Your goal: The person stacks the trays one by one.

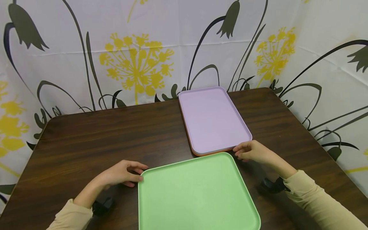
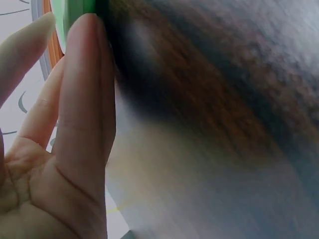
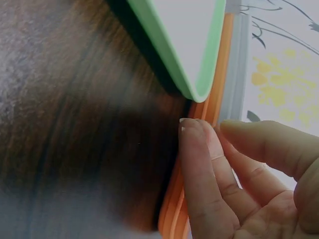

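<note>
A large green tray (image 1: 195,198) with rounded corners lies in front at the table's near side, cut off by the bottom of the head view. At its far left corner my left hand (image 1: 125,172) pinches the rim between thumb and fingers. Behind it is a lilac tray (image 1: 214,119), on top of an orange tray (image 3: 173,209) whose side shows in the right wrist view. My right hand (image 1: 253,151) is at the near right corner of this stack, fingers loosely bent and fingertips right at the edge. The green tray's far right corner is just left of those fingertips.
Under the trays is a dark brown wooden table (image 1: 109,137) with rounded far corners. A white cloth (image 1: 198,44) with yellow and grey flowers hangs behind and to the right. Each wrist carries a small black device (image 1: 273,185).
</note>
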Demonstrator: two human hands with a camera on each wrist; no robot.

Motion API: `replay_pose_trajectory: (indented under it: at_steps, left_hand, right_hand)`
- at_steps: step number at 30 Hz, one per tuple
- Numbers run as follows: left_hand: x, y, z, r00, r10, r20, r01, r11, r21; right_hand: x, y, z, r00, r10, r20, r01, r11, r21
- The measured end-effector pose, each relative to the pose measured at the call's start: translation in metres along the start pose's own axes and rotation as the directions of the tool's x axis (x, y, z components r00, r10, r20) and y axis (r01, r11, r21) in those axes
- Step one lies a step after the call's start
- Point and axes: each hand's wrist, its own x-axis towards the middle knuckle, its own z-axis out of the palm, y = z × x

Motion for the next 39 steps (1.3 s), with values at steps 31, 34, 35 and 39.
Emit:
replay_pose_trajectory:
  at_steps: [31,34,35,39]
  left_hand:
    - [0.000,-0.001,-0.007,0.990,0.064,0.126,-0.053,0.995,-0.090]
    - [0.000,-0.004,-0.009,0.984,0.092,0.151,-0.069,0.987,-0.146]
    - [-0.001,-0.004,-0.009,0.983,0.103,0.154,-0.076,0.983,-0.168]
    - [-0.001,-0.004,-0.011,0.978,0.151,0.146,-0.116,0.967,-0.227]
  right_hand:
    - [-0.006,-0.003,0.024,0.998,-0.027,0.058,0.020,0.994,0.111]
    - [-0.008,-0.005,0.020,0.998,-0.049,0.042,0.045,0.995,0.090]
    - [-0.008,-0.006,0.019,0.998,-0.058,0.035,0.055,0.995,0.083]
    - [-0.009,-0.010,0.013,0.996,-0.085,-0.001,0.085,0.995,0.054]
